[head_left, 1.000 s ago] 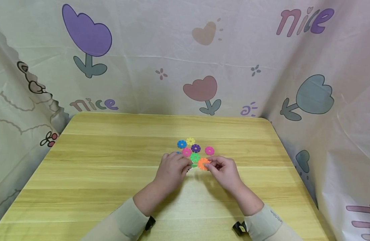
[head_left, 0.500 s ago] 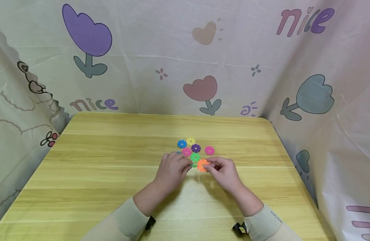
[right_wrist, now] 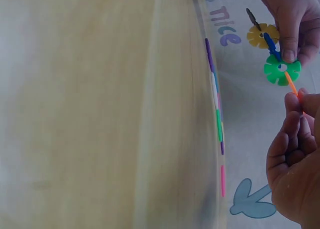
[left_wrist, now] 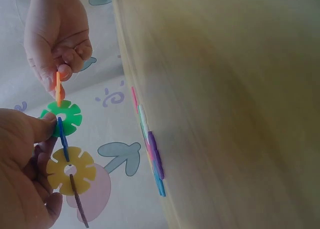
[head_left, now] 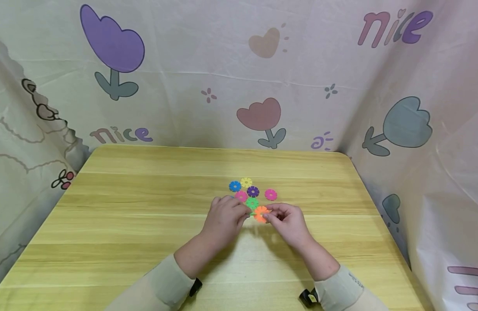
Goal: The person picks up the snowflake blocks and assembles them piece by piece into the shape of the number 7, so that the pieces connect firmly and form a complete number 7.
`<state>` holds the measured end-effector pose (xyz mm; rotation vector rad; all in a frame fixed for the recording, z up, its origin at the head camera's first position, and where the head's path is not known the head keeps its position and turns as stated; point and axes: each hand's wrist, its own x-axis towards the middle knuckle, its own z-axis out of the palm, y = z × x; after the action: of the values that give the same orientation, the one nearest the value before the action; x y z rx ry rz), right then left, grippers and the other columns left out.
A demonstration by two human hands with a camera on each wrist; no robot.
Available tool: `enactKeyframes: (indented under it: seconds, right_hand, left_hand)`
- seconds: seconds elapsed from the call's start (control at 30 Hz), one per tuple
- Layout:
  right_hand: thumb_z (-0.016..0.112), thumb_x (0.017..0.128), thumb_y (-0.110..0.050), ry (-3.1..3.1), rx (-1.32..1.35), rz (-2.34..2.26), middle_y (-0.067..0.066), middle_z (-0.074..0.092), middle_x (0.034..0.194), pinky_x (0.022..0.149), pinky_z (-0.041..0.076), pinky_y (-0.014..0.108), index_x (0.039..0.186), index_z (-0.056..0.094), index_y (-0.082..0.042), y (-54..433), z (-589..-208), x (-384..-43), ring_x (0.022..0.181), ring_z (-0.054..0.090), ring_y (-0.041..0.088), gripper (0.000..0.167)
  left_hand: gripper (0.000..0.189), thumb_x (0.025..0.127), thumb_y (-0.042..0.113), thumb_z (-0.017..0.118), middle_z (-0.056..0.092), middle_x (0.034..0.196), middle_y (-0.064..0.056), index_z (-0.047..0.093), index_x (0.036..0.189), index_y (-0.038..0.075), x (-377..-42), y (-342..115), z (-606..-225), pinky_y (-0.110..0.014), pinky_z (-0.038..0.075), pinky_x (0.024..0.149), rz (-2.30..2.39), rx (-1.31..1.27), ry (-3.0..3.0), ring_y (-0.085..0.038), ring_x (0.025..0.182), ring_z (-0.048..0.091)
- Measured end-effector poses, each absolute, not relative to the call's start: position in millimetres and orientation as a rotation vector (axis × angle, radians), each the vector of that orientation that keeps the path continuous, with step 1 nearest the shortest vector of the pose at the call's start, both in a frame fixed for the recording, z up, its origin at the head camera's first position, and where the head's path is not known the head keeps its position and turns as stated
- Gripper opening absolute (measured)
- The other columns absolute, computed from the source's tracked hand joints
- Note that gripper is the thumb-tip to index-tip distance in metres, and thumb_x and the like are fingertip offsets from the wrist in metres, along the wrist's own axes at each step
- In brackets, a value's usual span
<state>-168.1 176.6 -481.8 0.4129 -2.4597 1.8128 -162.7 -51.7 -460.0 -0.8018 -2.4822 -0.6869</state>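
My left hand (head_left: pixel 225 218) pinches a chain of slotted snowflake discs. In the left wrist view the chain runs from a green disc (left_wrist: pixel 74 115) through a blue disc (left_wrist: pixel 63 141) and a yellow disc (left_wrist: pixel 86 170) to a dark disc (left_wrist: pixel 80 206), neighbours set crosswise. My right hand (head_left: pixel 291 222) pinches an orange disc (head_left: pixel 261 214) between thumb and fingers. Its edge meets the rim of the green disc, at right angles to it, in both wrist views. From the head, my left fingers hide most of the chain.
Loose discs lie flat just beyond my hands on the wooden table (head_left: pixel 145 242): blue (head_left: pixel 234 186), yellow (head_left: pixel 246 182), purple (head_left: pixel 253 191), green (head_left: pixel 252 203) and two pink ones, one pink disc (head_left: pixel 271 194) standing apart to the right. A printed curtain (head_left: pixel 184 52) hangs behind the table.
My right hand has brought the orange disc slightly left and toward me, up to the green disc in my left hand. My left hand has shifted slightly right. The loose discs have stayed put.
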Motion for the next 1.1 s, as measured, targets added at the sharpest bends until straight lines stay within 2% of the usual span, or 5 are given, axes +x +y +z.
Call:
enactKeyframes:
  seconds: [0.27,0.57,0.8,0.97,1.1]
  right_hand:
    - [0.078,0.093,0.003,-2.469,0.301,1.915,0.015,0.075,0.08,0.062,0.055,0.023,0.106,0.077,0.007,174.2,-480.4,-168.0,0.069,0.068,0.022,0.014]
    - [0.076,0.095,0.001,-2.509,0.22,1.966,0.016,0.078,0.091,0.064,0.056,0.024,0.108,0.077,0.006,170.9,-478.8,-168.4,0.073,0.069,0.022,0.014]
    - [0.076,0.095,0.0,-2.501,0.215,1.997,0.016,0.079,0.093,0.062,0.053,0.022,0.108,0.078,0.006,167.8,-478.4,-167.8,0.07,0.063,0.012,0.014]
    - [0.076,0.094,0.001,-2.467,0.212,2.036,0.017,0.078,0.092,0.061,0.052,0.021,0.108,0.077,0.007,166.0,-477.5,-167.7,0.068,0.062,0.01,0.015]
    - [0.076,0.094,0.003,-2.44,0.232,2.075,0.018,0.078,0.091,0.061,0.053,0.021,0.108,0.076,0.01,166.4,-477.4,-168.3,0.067,0.061,0.009,0.015]
  left_hand:
    - [0.004,0.093,0.019,0.082,0.073,0.088,0.005,0.082,0.091,0.015,-162.8,-51.7,-460.2,-0.04,0.045,0.08,-0.69,-0.823,-2.456,-0.019,0.09,0.066]
    - [0.005,0.089,0.016,0.086,0.072,0.085,0.006,0.081,0.089,0.016,-165.0,-52.7,-462.8,-0.042,0.047,0.082,-0.712,-0.826,-2.412,-0.018,0.088,0.067]
    - [0.006,0.088,0.014,0.087,0.068,0.081,0.004,0.081,0.088,0.013,-165.0,-52.1,-461.9,-0.035,0.048,0.074,-0.705,-0.884,-2.356,-0.018,0.082,0.063]
    - [0.008,0.086,0.008,0.088,0.065,0.079,0.003,0.081,0.087,0.011,-166.4,-50.3,-462.1,-0.03,0.051,0.067,-0.737,-0.904,-2.317,-0.017,0.076,0.06]
    - [0.008,0.086,0.006,0.088,0.063,0.078,0.002,0.081,0.087,0.01,-167.1,-48.7,-462.7,-0.029,0.051,0.066,-0.742,-0.921,-2.315,-0.017,0.074,0.058]
